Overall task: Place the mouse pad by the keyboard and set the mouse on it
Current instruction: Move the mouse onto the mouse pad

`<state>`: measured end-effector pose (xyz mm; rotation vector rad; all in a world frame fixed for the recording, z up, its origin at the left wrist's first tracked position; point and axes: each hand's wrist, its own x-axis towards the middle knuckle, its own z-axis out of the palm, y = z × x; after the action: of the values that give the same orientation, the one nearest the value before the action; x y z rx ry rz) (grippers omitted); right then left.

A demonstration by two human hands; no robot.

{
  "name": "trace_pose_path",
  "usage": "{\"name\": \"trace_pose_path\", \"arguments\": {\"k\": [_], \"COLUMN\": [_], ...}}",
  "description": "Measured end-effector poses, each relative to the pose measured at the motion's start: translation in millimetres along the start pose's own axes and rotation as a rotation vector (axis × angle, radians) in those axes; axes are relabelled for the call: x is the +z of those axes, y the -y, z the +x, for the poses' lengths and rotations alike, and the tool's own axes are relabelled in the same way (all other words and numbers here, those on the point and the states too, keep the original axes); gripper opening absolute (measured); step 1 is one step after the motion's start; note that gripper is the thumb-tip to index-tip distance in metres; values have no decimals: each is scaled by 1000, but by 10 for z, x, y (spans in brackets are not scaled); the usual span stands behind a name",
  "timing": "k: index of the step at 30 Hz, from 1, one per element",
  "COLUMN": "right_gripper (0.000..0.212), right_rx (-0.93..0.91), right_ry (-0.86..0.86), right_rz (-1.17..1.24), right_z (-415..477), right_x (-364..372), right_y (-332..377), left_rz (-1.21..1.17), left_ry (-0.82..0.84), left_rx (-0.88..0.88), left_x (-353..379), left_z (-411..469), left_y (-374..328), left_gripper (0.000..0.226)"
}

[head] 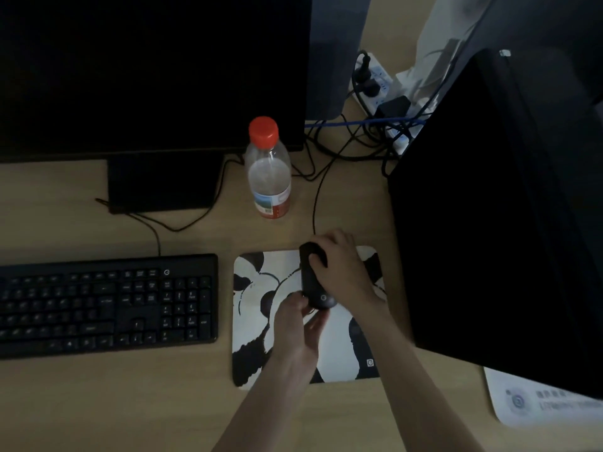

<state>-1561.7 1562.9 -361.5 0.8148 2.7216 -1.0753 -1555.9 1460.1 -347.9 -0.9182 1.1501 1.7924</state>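
At lower centre, the mouse pad (267,321) lies just right of the keyboard (107,305); right hand (339,269) and left hand (297,334) both clasp the mouse (313,282) on it.

No legible words anywhere; view dim, blurred. Round logo mark on mouse (318,288) rear. Small square emblem at mouse pad (277,321) near-right corner. Similar round mark on keyboard (107,305) top right. Bottle (270,177) label unreadable. White sheet (538,402) on worktop: seal plus characters, possibly Chinese, illegible.
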Motion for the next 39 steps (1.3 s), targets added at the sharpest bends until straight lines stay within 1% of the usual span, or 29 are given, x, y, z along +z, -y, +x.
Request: {"name": "trace_pose_path", "arguments": {"k": [4, 9, 13, 15, 18, 19, 21, 22, 24, 25, 26, 27, 28, 29, 32, 33, 35, 37, 39], "right_gripper": [36, 37, 37, 38, 38, 38, 38, 38, 38, 39, 39, 40, 40, 40, 43, 46, 56, 67, 78], "right_rx": [5, 14, 23, 28, 34, 33, 30, 31, 31, 27, 20, 11, 3, -5, -21, -27, -32, -59, -107], "right_ry": [38, 116, 113, 114, 124, 122, 115, 116, 132, 139, 133, 113, 78, 31, -93, -117, -140, -144, -120], "right_rz": [-1, -10, -25, -42, -66, -66, -64, -62, -58, -57, -54, -39, -2, 59, 322, 406, 522, 612, 643], "right_z": [-234, -339, -342, -349, -358, -360, -360, -354, -336, -327, -313, -296, -275, -248, -99, -34, 116, 277, 438], "right_x": [141, 258, 262, 259, 258, 257, 256, 257, 259, 255, 249, 236, 213, 182, 26, -33, -157, -270, -352], "right_y": [-11, -46, -56, -52, -51, -53, -57, -65, -74, -79, -82, -84, -78, -66, 57, 113, 235, 337, 405], "left_rz": [1, 26, 46, 56, 90, 117, 174, 193, 260, 327, 419, 513, 606, 641, 582, 551, 555, 672, 841], "left_ry": [-17, -54, -57, -61, -62, -50, -35, -48, -115, -182, -255, -316, -352, -341, -204, -164, -45, 41, 98], "left_rx": [25, -8, -30, -31, 0, 15, 41, 31, -11, -47, -93, -108, -83, 18, 380, 485, 655, 813, 949], "left_x": [-229, -383, -411, -394, -378, -386, -391, -386, -385, -367, -325, -314, -312, -299, -226, -165, -23, 116, 214], "left_z": [-85, -74, -26, -41, -35, -27, -31, -30, 105, 178, 188, 226, 254, 253, 228, 230, 275, 331, 390], "left_y": [194, 274, 267, 257, 261, 276, 268, 267, 253, 235, 176, 120, 55, -21, -353, -498, -784, -1038, -1241], "left_gripper": [37, 36, 37, 33, 20, 21, 35, 39, 32, 27, 26, 33, 38, 41, 45, 46, 55, 67, 77]}}
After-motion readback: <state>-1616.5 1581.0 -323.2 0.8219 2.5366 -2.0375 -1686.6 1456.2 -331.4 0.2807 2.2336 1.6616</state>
